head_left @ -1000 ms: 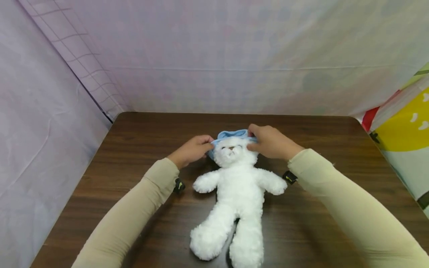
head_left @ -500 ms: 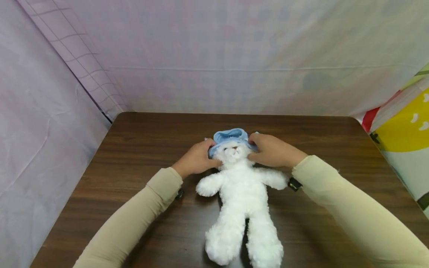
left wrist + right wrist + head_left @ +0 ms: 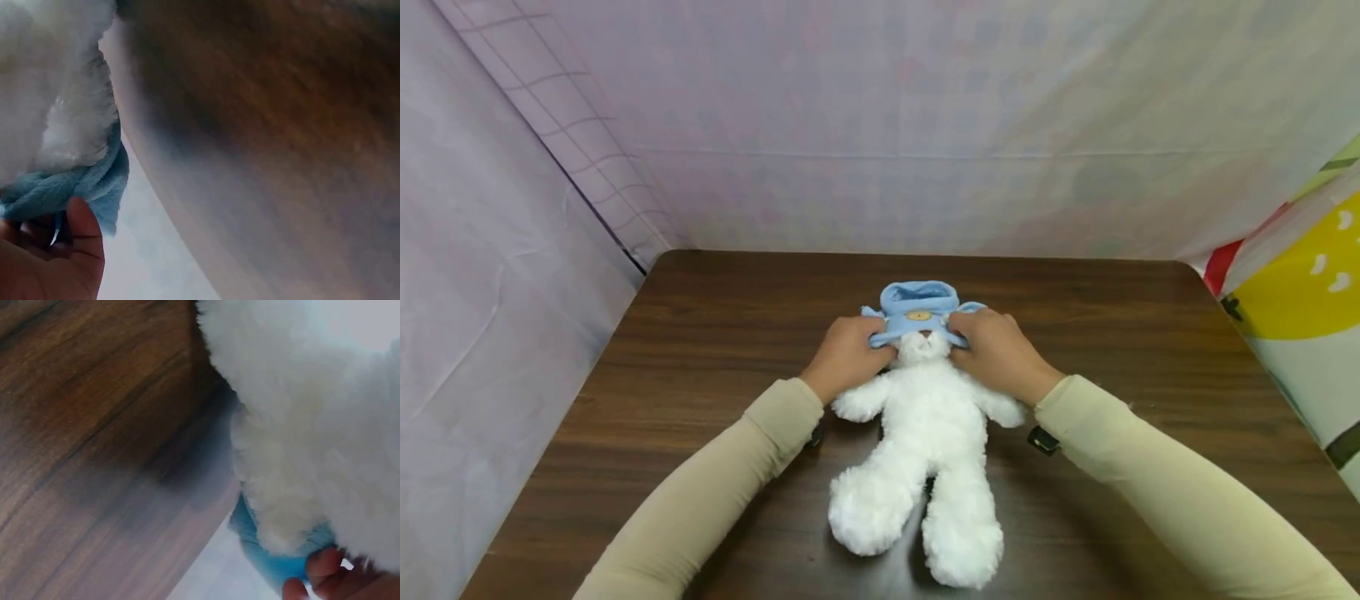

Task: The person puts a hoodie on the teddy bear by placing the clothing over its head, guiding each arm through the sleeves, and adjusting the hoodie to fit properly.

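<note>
A white teddy bear (image 3: 936, 408) lies on its back on the table, legs toward me. Over the top of its head, down past the eyes, sits a light-blue fleece garment (image 3: 917, 300) with a wide opening at the far end and a yellow patch in front. My left hand (image 3: 846, 354) grips the garment's lower edge on the left, thumb near the bear's cheek. On the other side my right hand (image 3: 1000, 350) holds the same edge. Both wrist views show fingers pinching the blue cloth (image 3: 44, 194) beside the white fur (image 3: 300, 425).
The dark wooden table (image 3: 715, 333) reaches back to a pale hanging cloth (image 3: 880, 167). Another pale cloth (image 3: 490, 275) hangs along the left. At the right edge is a cloth with a yellow print (image 3: 1300, 292).
The blue garment has come down from the top of the bear's head over its eyes, and its yellow patch now shows. Both hands have moved slightly toward me, and the bear's legs have shifted.
</note>
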`<state>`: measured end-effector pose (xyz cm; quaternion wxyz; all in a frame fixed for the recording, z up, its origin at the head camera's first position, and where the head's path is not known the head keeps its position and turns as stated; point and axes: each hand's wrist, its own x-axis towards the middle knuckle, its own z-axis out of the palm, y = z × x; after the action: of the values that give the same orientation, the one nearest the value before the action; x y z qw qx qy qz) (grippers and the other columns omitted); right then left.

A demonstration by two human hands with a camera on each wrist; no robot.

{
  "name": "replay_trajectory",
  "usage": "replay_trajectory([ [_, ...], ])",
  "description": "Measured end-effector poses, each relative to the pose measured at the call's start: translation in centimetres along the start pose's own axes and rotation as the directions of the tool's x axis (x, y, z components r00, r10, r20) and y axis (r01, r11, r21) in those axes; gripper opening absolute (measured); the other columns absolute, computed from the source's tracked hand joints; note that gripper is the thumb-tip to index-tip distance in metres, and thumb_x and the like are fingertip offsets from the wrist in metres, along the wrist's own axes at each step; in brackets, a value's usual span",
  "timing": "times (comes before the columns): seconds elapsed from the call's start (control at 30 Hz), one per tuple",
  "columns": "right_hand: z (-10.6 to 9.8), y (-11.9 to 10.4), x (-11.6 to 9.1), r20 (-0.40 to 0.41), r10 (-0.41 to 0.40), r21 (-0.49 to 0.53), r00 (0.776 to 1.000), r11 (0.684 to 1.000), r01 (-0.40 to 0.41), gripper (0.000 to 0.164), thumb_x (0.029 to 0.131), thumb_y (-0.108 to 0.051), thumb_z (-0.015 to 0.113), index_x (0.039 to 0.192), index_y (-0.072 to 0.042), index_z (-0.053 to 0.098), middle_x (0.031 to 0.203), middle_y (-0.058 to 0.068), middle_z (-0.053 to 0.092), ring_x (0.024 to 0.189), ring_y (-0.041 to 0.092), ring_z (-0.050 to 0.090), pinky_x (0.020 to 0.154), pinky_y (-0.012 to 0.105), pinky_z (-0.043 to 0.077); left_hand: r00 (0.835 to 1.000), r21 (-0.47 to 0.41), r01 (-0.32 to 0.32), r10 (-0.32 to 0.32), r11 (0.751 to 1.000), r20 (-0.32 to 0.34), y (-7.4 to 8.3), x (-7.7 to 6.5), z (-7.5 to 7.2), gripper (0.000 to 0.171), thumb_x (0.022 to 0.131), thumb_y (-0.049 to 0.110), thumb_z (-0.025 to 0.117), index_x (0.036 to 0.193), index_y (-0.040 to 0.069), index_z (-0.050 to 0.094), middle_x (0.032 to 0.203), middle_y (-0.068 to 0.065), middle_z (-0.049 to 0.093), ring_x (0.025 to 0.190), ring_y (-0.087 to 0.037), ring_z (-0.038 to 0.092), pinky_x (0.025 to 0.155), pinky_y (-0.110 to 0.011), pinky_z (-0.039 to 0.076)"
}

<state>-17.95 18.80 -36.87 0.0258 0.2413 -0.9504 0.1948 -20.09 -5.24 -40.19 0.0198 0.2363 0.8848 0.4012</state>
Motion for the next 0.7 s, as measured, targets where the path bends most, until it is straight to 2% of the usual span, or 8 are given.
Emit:
replay_trajectory([
  [0.1, 0.3, 0.0, 0.0, -0.056, -0.033, -0.042, 0.998, 0.999, 0.030, 0.040, 0.086, -0.001, 0.069, 0.068, -0.017, 0.037, 0.061, -0.004, 0.026, 0.065, 0.021, 0.035, 0.069, 0.042, 0.025, 0.995, 0.131, -0.072, 0.080, 0.989, -0.052, 0.1, 0.2, 0.2, 0.045, 0.090, 0.014, 0.071, 0.062, 0.017, 0.035, 0.057, 0.005, 0.028, 0.053, -0.010, 0.026, 0.054, -0.025, 0.028],
  [0.2, 0.6, 0.1, -0.1, -0.109, -0.035, -0.056, 0.993, 0.998, 0.029, 0.044, 0.083, 0.001, 0.070, 0.065, -0.018, 0.035, 0.059, -0.004, 0.025, 0.066, 0.021, 0.036, 0.070, 0.043, 0.025, 0.988, 0.215, -0.102, 0.125, 0.971, -0.094, 0.3, 0.2, 0.3, 0.047, 0.090, 0.016, 0.073, 0.060, 0.018, 0.037, 0.053, 0.006, 0.030, 0.052, -0.008, 0.026, 0.052, -0.024, 0.027],
  [0.33, 0.8, 0.4, -0.3, -0.154, 0.008, -0.040, 0.988, 0.999, -0.014, 0.038, 0.088, -0.006, 0.070, 0.066, -0.017, 0.041, 0.059, -0.003, 0.034, 0.067, 0.022, 0.038, 0.072, 0.045, 0.027, 0.989, 0.211, -0.062, 0.088, 0.975, -0.116, 0.6, 0.0, 0.3, 0.045, 0.093, 0.019, 0.070, 0.062, 0.017, 0.037, 0.056, 0.004, 0.028, 0.052, -0.009, 0.024, 0.052, -0.026, 0.025],
  [0.4, 0.9, 0.6, -0.5, -0.134, 0.029, -0.032, 0.991, 0.999, -0.034, 0.024, 0.091, -0.014, 0.069, 0.073, -0.016, 0.053, 0.064, -0.002, 0.047, 0.069, 0.022, 0.044, 0.073, 0.046, 0.033, 0.996, 0.193, -0.030, 0.046, 0.981, -0.077, 0.7, -0.3, 0.3, 0.042, 0.095, 0.022, 0.067, 0.066, 0.016, 0.037, 0.060, 0.002, 0.028, 0.054, -0.011, 0.024, 0.054, -0.027, 0.025],
  [0.47, 0.9, 0.9, -0.9, -0.078, 0.041, -0.019, 0.996, 0.999, -0.042, 0.010, 0.094, -0.021, 0.068, 0.093, -0.011, 0.066, 0.081, 0.003, 0.063, 0.079, 0.025, 0.055, 0.078, 0.050, 0.042, 1.000, 0.171, -0.011, 0.012, 0.985, -0.005, 0.8, -0.5, 0.1, 0.037, 0.097, 0.025, 0.065, 0.071, 0.014, 0.041, 0.065, -0.001, 0.031, 0.057, -0.013, 0.027, 0.057, -0.029, 0.026],
  [0.57, 0.5, 1.5, -1.4, 0.052, 0.041, 0.022, 0.998, 0.999, -0.043, 0.044, 0.096, -0.029, 0.065, 0.129, -0.001, 0.060, 0.119, 0.016, 0.065, 0.105, 0.034, 0.061, 0.089, 0.057, 0.046, 0.989, 0.146, 0.023, -0.044, 0.989, 0.140, 1.1, -0.8, -0.4, 0.027, 0.098, 0.034, 0.064, 0.091, 0.010, 0.054, 0.079, -0.005, 0.047, 0.066, -0.016, 0.040, 0.061, -0.032, 0.034],
  [0.63, -0.1, 1.7, -1.8, 0.149, 0.052, 0.050, 0.987, 0.997, -0.060, 0.064, 0.097, -0.038, 0.063, 0.143, 0.003, 0.046, 0.137, 0.022, 0.054, 0.124, 0.041, 0.051, 0.098, 0.062, 0.040, 0.971, 0.142, 0.057, -0.088, 0.988, 0.222, 1.5, -1.0, -0.7, 0.044, 0.096, 0.043, 0.064, 0.117, 0.006, 0.058, 0.105, -0.010, 0.057, 0.086, -0.018, 0.054, 0.072, -0.035, 0.044],
  [0.7, -0.7, 1.7, -2.1, 0.230, 0.064, 0.067, 0.971, 0.994, -0.081, 0.079, 0.096, -0.047, 0.062, 0.151, 0.002, 0.035, 0.148, 0.023, 0.044, 0.134, 0.045, 0.040, 0.104, 0.064, 0.034, 0.949, 0.159, 0.086, -0.129, 0.984, 0.287, 2.0, -1.2, -0.9, 0.069, 0.093, 0.053, 0.063, 0.140, 0.004, 0.047, 0.135, -0.015, 0.051, 0.116, -0.024, 0.054, 0.091, -0.040, 0.046],
])
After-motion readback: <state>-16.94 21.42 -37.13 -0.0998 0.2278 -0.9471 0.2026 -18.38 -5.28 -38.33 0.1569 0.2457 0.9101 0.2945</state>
